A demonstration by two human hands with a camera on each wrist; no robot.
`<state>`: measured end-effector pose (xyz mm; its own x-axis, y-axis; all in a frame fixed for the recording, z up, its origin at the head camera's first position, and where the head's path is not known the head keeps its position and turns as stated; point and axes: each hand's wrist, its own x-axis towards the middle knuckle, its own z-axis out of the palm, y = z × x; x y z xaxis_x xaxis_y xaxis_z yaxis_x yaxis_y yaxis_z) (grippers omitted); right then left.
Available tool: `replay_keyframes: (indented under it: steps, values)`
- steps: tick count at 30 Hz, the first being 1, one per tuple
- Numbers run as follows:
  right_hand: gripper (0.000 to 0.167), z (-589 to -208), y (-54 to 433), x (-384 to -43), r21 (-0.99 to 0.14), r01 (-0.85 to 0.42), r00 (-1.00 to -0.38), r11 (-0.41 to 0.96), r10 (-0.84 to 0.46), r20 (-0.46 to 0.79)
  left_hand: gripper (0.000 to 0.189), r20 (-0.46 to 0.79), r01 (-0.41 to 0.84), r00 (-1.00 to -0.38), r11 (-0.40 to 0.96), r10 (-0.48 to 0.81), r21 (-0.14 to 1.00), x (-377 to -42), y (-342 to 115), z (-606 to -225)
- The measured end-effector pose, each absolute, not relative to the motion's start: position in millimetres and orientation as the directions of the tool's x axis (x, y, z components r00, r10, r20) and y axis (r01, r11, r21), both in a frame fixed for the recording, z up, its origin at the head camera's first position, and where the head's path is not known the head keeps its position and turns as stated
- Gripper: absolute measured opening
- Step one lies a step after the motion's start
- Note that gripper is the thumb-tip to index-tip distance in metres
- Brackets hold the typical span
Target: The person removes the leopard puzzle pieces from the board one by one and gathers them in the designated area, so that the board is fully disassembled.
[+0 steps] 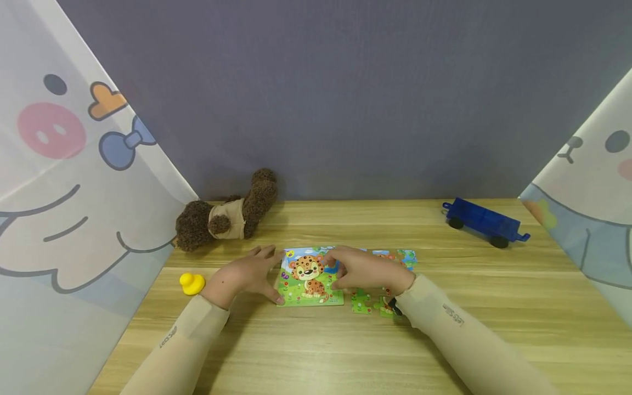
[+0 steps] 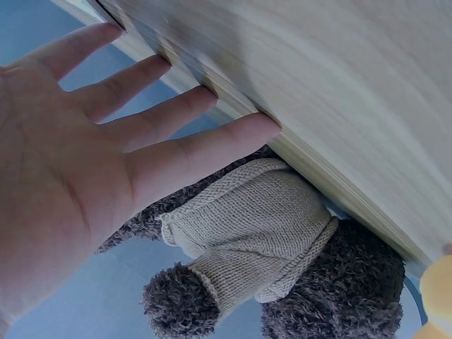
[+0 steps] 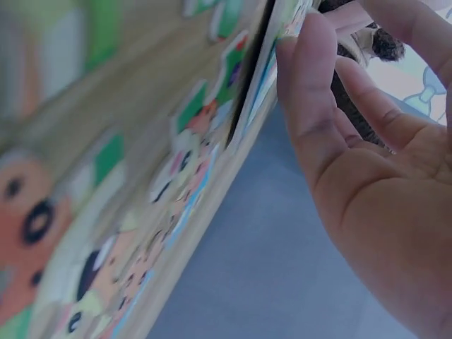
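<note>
A flat picture puzzle board (image 1: 301, 296) with a cartoon leopard lies on the wooden table. My left hand (image 1: 249, 276) is at its left side, thumb by the lower left corner. In the left wrist view the left hand's fingers (image 2: 162, 116) are spread, with nothing held. Over the board's right part is my right hand (image 1: 367, 269), its fingers loosely bent. No object shows between the right hand's fingers (image 3: 318, 92) in the right wrist view. Loose puzzle pieces (image 1: 361, 302) lie right of the board, some partly hidden beneath the right hand and wrist.
A brown teddy bear (image 1: 195, 225) in a beige knit top lies at the back left. Nearer the left hand sits a yellow rubber duck (image 1: 192, 283). A blue toy wagon (image 1: 484, 219) with black wheels stands at the back right. A grey wall (image 1: 345, 109) rises behind the table.
</note>
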<state>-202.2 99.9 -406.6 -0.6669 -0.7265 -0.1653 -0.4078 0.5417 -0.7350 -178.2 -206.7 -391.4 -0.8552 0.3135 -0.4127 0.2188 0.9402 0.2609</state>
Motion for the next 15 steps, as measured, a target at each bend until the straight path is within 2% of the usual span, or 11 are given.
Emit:
replay_keyframes:
  steps: [8,15]
  values:
    - [0.052,-405.7,85.5,-205.0,-0.704,-0.430,-0.676,0.565,-0.718,-0.163,0.128,-0.407,0.222,-0.856,0.938,0.318,0.266,-178.3,-207.4,-391.8]
    - [0.051,-406.8,79.1,-206.6,-0.717,-0.425,-0.656,0.553,-0.734,-0.177,0.127,-0.412,0.215,-0.856,0.940,0.313,0.266,-177.9,-207.0,-390.8]
